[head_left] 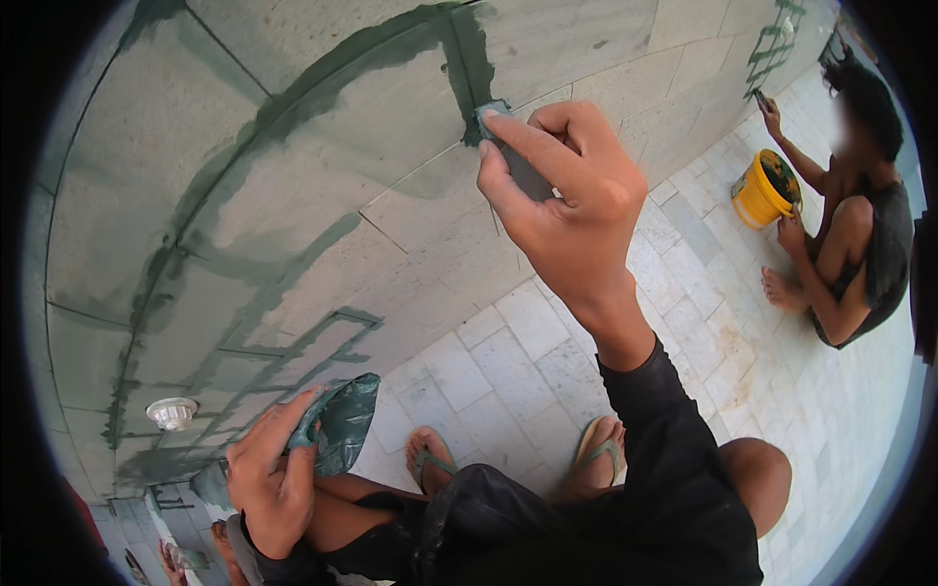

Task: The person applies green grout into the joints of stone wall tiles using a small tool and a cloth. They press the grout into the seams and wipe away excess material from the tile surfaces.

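Note:
My right hand pinches a small dark grey flat spreader between thumb and fingers. Its green-smeared tip touches the tiled wall, at the lower end of a short vertical joint coated with wet dark green paste. Lower left, my left hand is closed round a limp, green-coated holder that looks like a folded plastic piece; its exact kind cannot be told. More green paste follows the long curved joint and several smaller joints along the wall.
A white round fitting sticks out of the wall at lower left. To the right a co-worker squats beside a yellow bucket, one hand at the wall. Pale paving lies under my sandalled feet. Another person's hand shows at bottom left.

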Demonstrator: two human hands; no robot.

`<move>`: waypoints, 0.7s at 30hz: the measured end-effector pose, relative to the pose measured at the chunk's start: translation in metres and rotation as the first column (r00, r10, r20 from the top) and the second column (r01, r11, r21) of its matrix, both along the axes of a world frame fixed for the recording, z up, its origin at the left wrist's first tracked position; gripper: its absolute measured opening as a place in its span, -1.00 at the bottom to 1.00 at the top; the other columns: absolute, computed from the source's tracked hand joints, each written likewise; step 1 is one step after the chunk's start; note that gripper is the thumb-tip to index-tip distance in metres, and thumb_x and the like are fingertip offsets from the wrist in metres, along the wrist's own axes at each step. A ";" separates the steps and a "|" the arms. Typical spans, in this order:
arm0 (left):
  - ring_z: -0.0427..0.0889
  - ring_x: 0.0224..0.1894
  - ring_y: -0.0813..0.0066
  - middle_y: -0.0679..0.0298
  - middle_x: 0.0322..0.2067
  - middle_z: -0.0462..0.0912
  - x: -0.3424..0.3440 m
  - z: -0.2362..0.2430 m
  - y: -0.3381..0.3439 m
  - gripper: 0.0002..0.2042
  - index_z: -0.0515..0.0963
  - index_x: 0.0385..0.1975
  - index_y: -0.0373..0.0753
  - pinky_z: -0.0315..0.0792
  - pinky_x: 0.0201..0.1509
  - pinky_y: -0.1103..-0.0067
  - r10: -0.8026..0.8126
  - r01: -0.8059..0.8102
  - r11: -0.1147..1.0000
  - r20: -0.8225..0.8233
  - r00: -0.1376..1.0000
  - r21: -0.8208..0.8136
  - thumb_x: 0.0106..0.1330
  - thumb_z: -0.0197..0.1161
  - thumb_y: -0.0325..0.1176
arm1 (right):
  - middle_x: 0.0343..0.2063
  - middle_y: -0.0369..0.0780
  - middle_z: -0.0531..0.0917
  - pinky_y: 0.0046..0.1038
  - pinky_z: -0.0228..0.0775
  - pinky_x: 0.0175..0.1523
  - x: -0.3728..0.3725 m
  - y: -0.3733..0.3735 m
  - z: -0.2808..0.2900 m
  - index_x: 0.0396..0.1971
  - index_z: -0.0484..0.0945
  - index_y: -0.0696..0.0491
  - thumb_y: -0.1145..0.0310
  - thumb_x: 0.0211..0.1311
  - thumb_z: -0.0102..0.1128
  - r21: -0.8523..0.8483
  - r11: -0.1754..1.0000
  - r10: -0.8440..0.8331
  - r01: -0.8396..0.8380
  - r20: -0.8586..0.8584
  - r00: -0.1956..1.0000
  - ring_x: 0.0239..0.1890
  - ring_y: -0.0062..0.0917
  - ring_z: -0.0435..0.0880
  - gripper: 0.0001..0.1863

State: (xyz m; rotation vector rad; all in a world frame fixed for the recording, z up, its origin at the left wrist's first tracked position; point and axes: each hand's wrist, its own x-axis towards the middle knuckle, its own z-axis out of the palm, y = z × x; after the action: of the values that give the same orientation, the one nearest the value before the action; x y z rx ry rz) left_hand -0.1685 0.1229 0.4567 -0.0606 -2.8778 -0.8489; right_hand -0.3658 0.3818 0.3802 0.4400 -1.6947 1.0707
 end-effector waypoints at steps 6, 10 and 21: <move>0.71 -0.20 0.44 -0.07 -0.16 0.78 0.001 0.003 0.001 -0.56 0.66 0.02 -0.51 0.58 -0.04 0.56 0.043 -0.043 0.999 0.046 0.998 -0.004 0.11 0.07 -0.69 | -0.44 -0.27 0.53 -0.49 0.32 -0.48 -0.005 -0.005 -0.021 -0.25 0.79 0.11 0.60 0.01 0.47 0.013 1.000 -0.023 0.023 -0.011 1.000 -0.56 -0.56 0.49 -0.76; 0.71 -0.17 0.44 -0.07 -0.16 0.78 0.003 0.005 0.001 -0.56 0.66 0.02 -0.51 0.59 -0.03 0.56 0.048 -0.048 0.999 0.067 0.997 0.001 0.12 0.06 -0.70 | -0.44 -0.26 0.53 -0.46 0.34 -0.48 0.004 0.004 -0.011 -0.22 0.78 0.11 0.59 0.04 0.47 0.044 0.999 0.014 -0.017 0.073 0.997 -0.57 -0.52 0.49 -0.75; 0.71 -0.13 0.44 -0.08 -0.13 0.78 0.002 0.004 -0.001 -0.54 0.66 0.04 -0.52 0.59 -0.01 0.55 0.065 -0.065 0.998 0.072 0.995 -0.001 0.12 0.04 -0.70 | -0.27 -0.20 0.68 -0.55 0.42 -0.36 -0.011 0.004 -0.029 -0.02 0.74 0.20 0.40 0.31 0.48 -0.302 0.952 0.041 -0.042 -0.011 0.999 -0.39 -0.58 0.59 -0.70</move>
State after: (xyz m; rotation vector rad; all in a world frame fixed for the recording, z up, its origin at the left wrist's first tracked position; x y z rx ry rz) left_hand -0.1664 0.1222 0.4603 0.0648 -2.9282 -0.8586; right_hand -0.3764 0.3860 0.3513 0.2812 -1.4897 1.3337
